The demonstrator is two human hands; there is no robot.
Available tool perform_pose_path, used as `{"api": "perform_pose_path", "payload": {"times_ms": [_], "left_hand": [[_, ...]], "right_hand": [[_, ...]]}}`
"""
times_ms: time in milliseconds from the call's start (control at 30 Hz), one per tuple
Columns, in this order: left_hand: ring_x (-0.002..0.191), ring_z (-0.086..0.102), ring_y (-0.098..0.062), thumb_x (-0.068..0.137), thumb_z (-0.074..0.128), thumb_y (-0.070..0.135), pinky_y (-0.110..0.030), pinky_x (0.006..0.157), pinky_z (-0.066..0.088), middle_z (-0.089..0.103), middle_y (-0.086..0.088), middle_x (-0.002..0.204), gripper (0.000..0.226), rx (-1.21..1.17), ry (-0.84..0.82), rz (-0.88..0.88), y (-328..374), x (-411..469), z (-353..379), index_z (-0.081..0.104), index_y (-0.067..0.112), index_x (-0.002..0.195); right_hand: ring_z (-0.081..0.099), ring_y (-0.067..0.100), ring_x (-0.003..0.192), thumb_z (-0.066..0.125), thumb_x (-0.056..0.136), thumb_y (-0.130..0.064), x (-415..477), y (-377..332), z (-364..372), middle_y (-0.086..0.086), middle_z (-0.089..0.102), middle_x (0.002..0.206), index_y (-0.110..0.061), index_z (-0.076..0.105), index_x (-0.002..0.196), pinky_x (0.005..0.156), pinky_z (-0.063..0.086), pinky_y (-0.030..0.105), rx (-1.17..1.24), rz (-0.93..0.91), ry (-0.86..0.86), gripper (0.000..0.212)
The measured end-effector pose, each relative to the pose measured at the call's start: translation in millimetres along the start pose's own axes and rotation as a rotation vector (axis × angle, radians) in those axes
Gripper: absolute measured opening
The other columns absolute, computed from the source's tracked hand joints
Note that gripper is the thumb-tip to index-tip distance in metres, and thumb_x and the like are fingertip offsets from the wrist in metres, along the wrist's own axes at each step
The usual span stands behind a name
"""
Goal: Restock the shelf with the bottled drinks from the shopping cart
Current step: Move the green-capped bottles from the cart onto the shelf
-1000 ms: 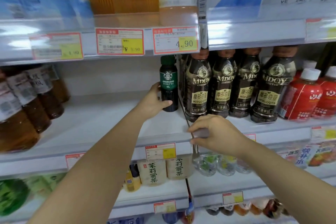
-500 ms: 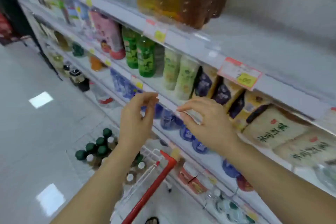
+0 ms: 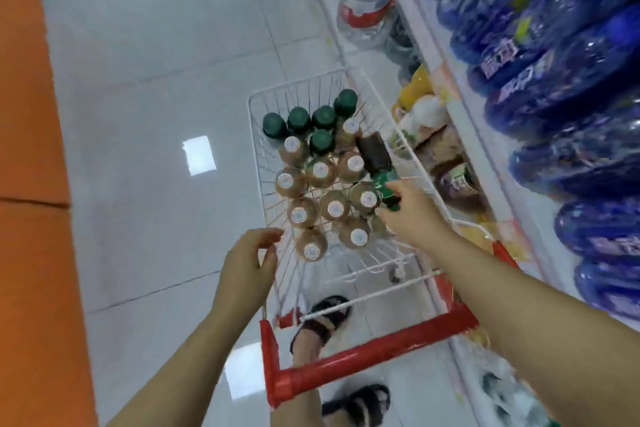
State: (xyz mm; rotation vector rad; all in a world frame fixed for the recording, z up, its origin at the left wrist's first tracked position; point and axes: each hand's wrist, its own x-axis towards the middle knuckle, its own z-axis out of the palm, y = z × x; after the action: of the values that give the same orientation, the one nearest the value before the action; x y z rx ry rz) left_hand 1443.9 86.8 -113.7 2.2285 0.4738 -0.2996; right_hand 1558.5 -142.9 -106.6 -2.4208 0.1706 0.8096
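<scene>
Hidden, cropped and unreadable items around the cart (image 3: pixel 298 82)

The right hand (image 3: pixel 412 218) covers the near end of the dark bottle (image 3: pixel 373 152); its green label is too blurred to read. Whether the left hand (image 3: pixel 246 270) grips the cart's left rim cannot be told. Print on the white caps (image 3: pixel 320 170) inside the cart is too small to read. Right of the cart, the blue bottles (image 3: pixel 554 80) are smeared and run off the edge. Beyond the cart, the water bottle (image 3: pixel 363 3) loses its top to the frame. The cart's red handle (image 3: pixel 374 354) crosses a sandalled foot (image 3: pixel 322 322). Both forearms are cut off at the bottom.
</scene>
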Motion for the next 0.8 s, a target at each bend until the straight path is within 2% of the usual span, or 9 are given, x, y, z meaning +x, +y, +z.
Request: {"api": "perform_pose_path", "payload": {"times_ms": [100, 200, 300, 367, 500, 600, 700, 800], "left_hand": [[0.091, 0.055, -0.012, 0.087, 0.054, 0.002, -0.027, 0.084, 0.043, 0.063, 0.004, 0.104, 0.027, -0.010, 0.010, -0.003, -9.4, 11.9, 15.6, 0.065, 0.016, 0.107], [0.087, 0.049, -0.012, 0.089, 0.053, 0.005, -0.024, 0.078, 0.037, 0.061, 0.006, 0.106, 0.026, 0.003, 0.010, -0.014, -8.6, 20.2, 22.3, 0.064, 0.017, 0.110], [0.079, 0.046, -0.011, 0.090, 0.051, 0.008, -0.023, 0.074, 0.036, 0.063, 0.007, 0.106, 0.026, 0.005, 0.026, -0.031, -8.6, 25.6, 24.8, 0.064, 0.021, 0.109], [0.079, 0.047, -0.011, 0.090, 0.051, 0.009, -0.023, 0.073, 0.037, 0.064, 0.008, 0.105, 0.025, -0.002, 0.031, -0.046, -9.4, 27.3, 26.3, 0.064, 0.022, 0.108], [0.096, 0.054, -0.010, 0.093, 0.050, 0.012, -0.027, 0.084, 0.046, 0.062, 0.010, 0.106, 0.024, 0.006, 0.024, -0.093, -7.9, 28.2, 28.1, 0.063, 0.024, 0.109], [0.098, 0.054, -0.011, 0.093, 0.050, 0.012, -0.027, 0.084, 0.045, 0.061, 0.009, 0.105, 0.024, 0.028, 0.015, -0.094, -5.8, 28.1, 27.8, 0.063, 0.023, 0.109], [0.097, 0.053, -0.011, 0.093, 0.050, 0.012, -0.025, 0.083, 0.044, 0.061, 0.009, 0.104, 0.023, 0.039, 0.015, -0.089, -5.7, 28.1, 27.8, 0.063, 0.022, 0.109], [0.099, 0.053, -0.011, 0.093, 0.050, 0.012, -0.024, 0.084, 0.042, 0.062, 0.007, 0.107, 0.023, 0.066, 0.006, -0.094, -7.5, 28.5, 29.0, 0.063, 0.021, 0.110]], "right_hand": [[0.055, 0.034, 0.108, 0.069, 0.079, -0.025, 35.8, 22.3, 25.9, 0.017, 0.055, 0.124, -0.010, 0.042, 0.130, 0.076, 0.042, 0.033, 0.012, 0.238, 0.018, 0.059], [0.060, 0.030, 0.100, 0.074, 0.063, -0.031, 48.9, 41.4, 49.1, 0.013, 0.061, 0.115, -0.012, 0.047, 0.124, 0.079, 0.048, 0.035, 0.164, 0.382, 0.043, 0.069], [0.062, 0.028, 0.096, 0.074, 0.059, -0.026, 57.2, 55.2, 65.1, 0.015, 0.064, 0.113, -0.010, 0.050, 0.122, 0.079, 0.050, 0.035, 0.307, 0.430, 0.126, 0.069], [0.060, 0.028, 0.092, 0.072, 0.070, -0.017, 58.5, 50.0, 67.2, 0.019, 0.063, 0.112, -0.004, 0.048, 0.122, 0.074, 0.044, 0.031, 0.380, 0.461, 0.198, 0.059], [0.054, 0.021, 0.091, 0.069, 0.081, -0.013, 58.4, 43.6, 71.4, 0.006, 0.053, 0.106, -0.007, 0.041, 0.126, 0.079, 0.043, 0.029, 0.599, 0.513, 0.354, 0.054], [0.055, 0.018, 0.091, 0.071, 0.080, -0.016, 55.2, 35.5, 70.1, 0.004, 0.056, 0.107, -0.010, 0.045, 0.126, 0.080, 0.045, 0.029, 0.758, 0.542, 0.398, 0.053], [0.059, 0.021, 0.094, 0.071, 0.079, -0.023, 50.2, 32.3, 68.4, 0.006, 0.062, 0.112, -0.011, 0.054, 0.121, 0.078, 0.046, 0.030, 0.730, 0.513, 0.427, 0.047], [0.060, 0.019, 0.089, 0.070, 0.080, -0.029, 39.9, 25.4, 60.3, 0.005, 0.065, 0.102, -0.010, 0.061, 0.108, 0.069, 0.043, 0.026, 0.671, 0.444, 0.486, 0.035]]}}
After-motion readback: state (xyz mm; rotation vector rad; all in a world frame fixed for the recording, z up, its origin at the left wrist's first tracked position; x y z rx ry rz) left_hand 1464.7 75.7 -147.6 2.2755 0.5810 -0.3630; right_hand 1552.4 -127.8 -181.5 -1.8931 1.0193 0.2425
